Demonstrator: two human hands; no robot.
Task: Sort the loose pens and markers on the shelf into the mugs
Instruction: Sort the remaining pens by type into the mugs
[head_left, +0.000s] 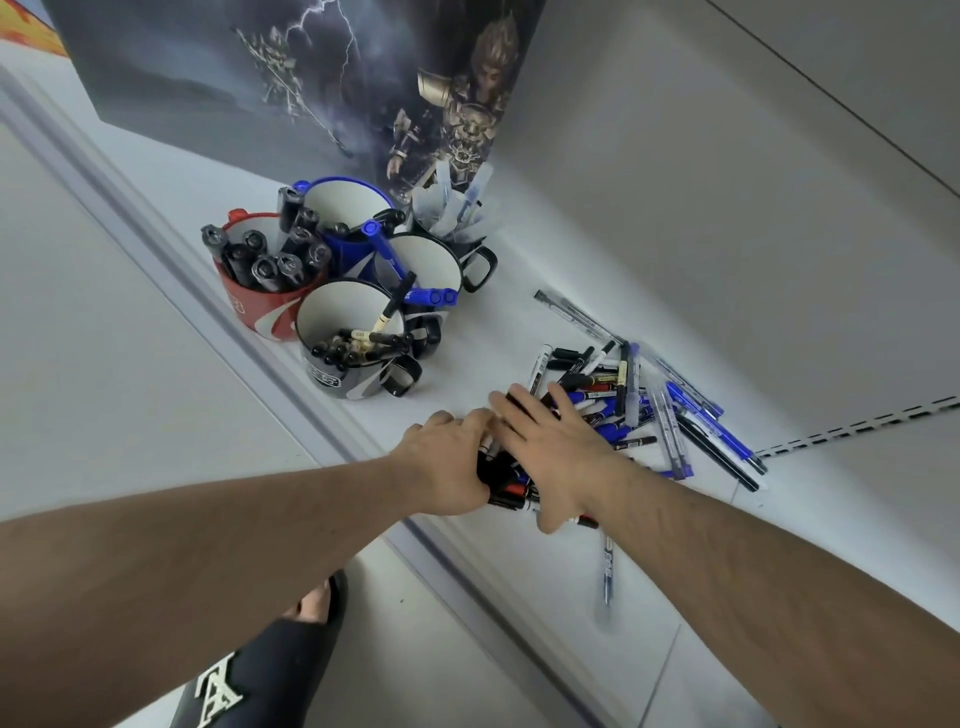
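Head view: a white shelf (519, 322) seen from above, mugs at its left, loose pens at its right, both hands at the front edge.
Pile: the loose pens and markers (639, 405) lie heaped and crossed on the right part of the shelf, from mid-depth to the front edge; long axes run every way, many pointing back toward the wall.
Left hand (452, 462): at the pile's left end by the front edge, fingers curled round a bunch of dark markers (501, 483); how many it holds I cannot tell.
Right hand (550, 441): lies flat over the near-left part of the pile, fingers straight and slightly apart, pointing toward the mugs, touching the pens beneath.
Key relation: the held bunch sits between the two hands; the mugs lie up and left of it, nearer the left hand, so that hand looks best placed to carry.
Mugs: red mug (260, 296) full of black markers; blue mug (348, 218) behind it; grey mug (348, 353) nearest, with slim pens; another (426, 265) holds blue markers; the back one (457, 228) holds clear pens.
Stray: one blue pen (607, 566) lies alone by the front edge.
In the way: nothing stands between pile and mugs; jutting blue markers crowd the rims.
Background: a poster (311, 78) leans behind the mugs.
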